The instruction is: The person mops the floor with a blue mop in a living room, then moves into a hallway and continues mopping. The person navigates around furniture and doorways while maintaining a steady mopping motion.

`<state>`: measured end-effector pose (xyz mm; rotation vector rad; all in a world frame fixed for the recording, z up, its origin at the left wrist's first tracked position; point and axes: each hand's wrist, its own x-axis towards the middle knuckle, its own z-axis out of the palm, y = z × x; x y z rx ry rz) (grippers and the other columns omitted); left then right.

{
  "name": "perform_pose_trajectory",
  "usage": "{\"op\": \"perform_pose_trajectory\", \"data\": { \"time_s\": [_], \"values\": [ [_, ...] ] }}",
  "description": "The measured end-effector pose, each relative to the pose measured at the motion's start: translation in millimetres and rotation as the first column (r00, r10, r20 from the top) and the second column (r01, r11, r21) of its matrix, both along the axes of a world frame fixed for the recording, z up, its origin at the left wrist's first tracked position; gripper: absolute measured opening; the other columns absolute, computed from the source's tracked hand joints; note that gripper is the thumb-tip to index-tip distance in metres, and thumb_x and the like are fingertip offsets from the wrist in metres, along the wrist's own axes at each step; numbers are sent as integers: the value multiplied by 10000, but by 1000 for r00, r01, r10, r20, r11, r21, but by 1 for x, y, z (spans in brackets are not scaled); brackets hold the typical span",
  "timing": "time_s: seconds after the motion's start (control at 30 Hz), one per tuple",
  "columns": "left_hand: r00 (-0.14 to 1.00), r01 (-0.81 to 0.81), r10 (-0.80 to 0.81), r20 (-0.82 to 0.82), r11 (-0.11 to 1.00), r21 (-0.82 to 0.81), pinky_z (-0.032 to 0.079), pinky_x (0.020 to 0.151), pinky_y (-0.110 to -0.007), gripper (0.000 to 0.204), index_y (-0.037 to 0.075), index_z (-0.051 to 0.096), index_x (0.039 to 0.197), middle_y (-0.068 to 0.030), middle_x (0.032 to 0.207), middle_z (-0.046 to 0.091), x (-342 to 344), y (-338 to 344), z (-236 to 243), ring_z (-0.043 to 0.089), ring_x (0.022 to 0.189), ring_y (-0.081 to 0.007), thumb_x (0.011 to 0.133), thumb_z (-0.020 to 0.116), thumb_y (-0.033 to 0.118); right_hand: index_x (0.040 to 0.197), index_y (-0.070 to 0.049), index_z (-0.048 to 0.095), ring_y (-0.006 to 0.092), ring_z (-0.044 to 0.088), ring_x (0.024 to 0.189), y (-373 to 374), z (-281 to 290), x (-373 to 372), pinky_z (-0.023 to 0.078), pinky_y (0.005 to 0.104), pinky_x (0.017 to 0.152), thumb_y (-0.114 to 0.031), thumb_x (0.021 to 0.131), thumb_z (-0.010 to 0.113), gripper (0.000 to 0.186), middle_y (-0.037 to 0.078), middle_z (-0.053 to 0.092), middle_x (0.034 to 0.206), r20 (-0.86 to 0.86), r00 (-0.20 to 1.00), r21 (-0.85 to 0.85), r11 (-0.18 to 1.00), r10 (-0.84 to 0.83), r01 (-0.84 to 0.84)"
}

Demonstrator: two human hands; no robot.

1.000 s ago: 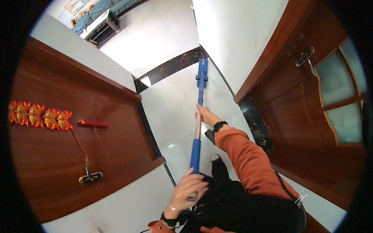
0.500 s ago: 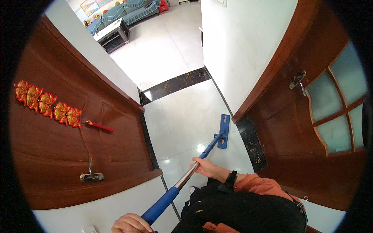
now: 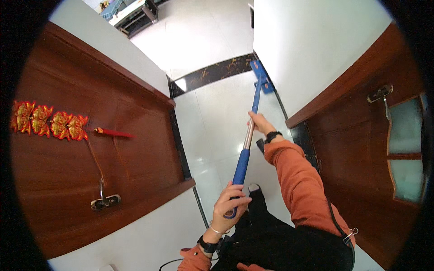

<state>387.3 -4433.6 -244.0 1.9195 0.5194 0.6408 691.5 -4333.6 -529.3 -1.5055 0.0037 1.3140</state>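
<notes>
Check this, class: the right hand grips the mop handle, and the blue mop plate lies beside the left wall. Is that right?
No, the side is wrong: the head view shows the blue mop plate beside the right wall. The right hand does grip the mop handle.

The sofa [image 3: 114,9] is cut off by the upper edge; the mop [image 3: 248,136] is partly hidden by the left hand [image 3: 227,206].

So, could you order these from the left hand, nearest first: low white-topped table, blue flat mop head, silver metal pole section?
1. Silver metal pole section, ahead.
2. Blue flat mop head, farther ahead, slightly right.
3. Low white-topped table, far ahead, left.
</notes>
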Motion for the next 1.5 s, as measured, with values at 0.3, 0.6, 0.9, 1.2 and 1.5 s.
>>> {"op": "perform_pose_trajectory", "data": {
  "time_s": [0.3,0.6,0.9,1.2,1.5],
  "values": [
    [942,-285,321,100,921,-267,375,964,-561,224,40,607,942,-60,734,587,-97,14,66,593,793,-225,734,684,70,961,15,411,265,649,745,-30,46,-98,572,406,687,-264,887,522,309,120,561,815,-205,979,40,999,6,2],
    [664,-465,557,500,830,-308,319,454,-230,626,43,403,1288,15,590,380,-198,50,175,333,446,-81,699,617,54,1043,61,414,338,570,1043,-98,134,-262,459,451,964,-255,962,421,326,230,515,1119,-731,673,185,982,112,38],
    [736,-197,157,659,980,-14,386,310,-205,215,-16,427,1049,-18,552,431,-248,117,255,402,327,-73,843,467,27,1031,45,342,341,477,1133,-58,189,-361,381,469,1049,-78,915,460,206,220,439,1153,-933,354,45,959,-59,278],
    [694,235,-322,644,947,221,475,339,-282,85,3,462,766,-39,469,466,-183,191,251,501,343,-144,763,547,-2,911,-10,374,245,523,867,72,170,-307,474,384,890,-99,890,517,169,120,467,889,-919,381,86,890,-103,447],
    [601,487,-596,533,801,347,446,423,-306,91,3,526,721,-55,518,433,-14,323,218,454,417,-162,688,598,-42,753,-64,378,168,470,568,242,134,-151,467,296,620,-178,861,556,238,39,425,643,-946,309,87,843,-97,531]
  ]
}}
